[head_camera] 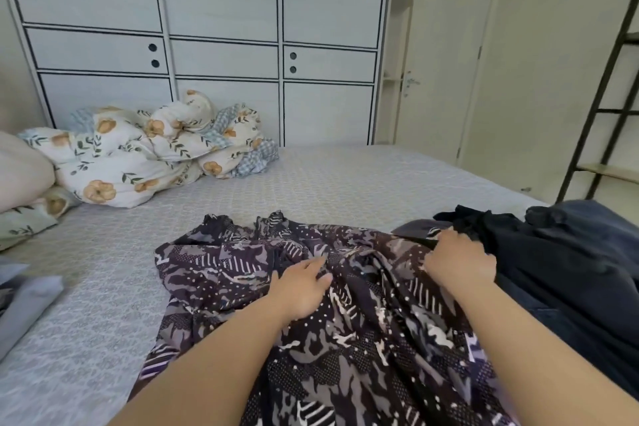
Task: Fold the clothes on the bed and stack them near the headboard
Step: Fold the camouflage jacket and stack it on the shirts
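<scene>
Pale patterned sheeting covers the bed (311,183), with a white panelled wardrobe (207,10) behind it and a closed door (449,55) to the right. At the left edge I see a grey-blue folded cloth (24,308), cut off by the frame, so I cannot tell what garment it is. Beyond it a crumpled floral duvet (138,152) lies against a pillow (20,173). In the middle, the dark patterned garment (345,339) is spread before me, its near end out of view. My left hand (301,287) rests flat on it, fingers fairly straight. My right hand (458,264) curls over the garment's right edge; its fingertips are hidden, but it seems to grip the fabric. Touching that edge sits a heap of dark clothes (553,252), blurred and cropped. A black ladder-like shelf frame (601,107) stands at the far right.
</scene>
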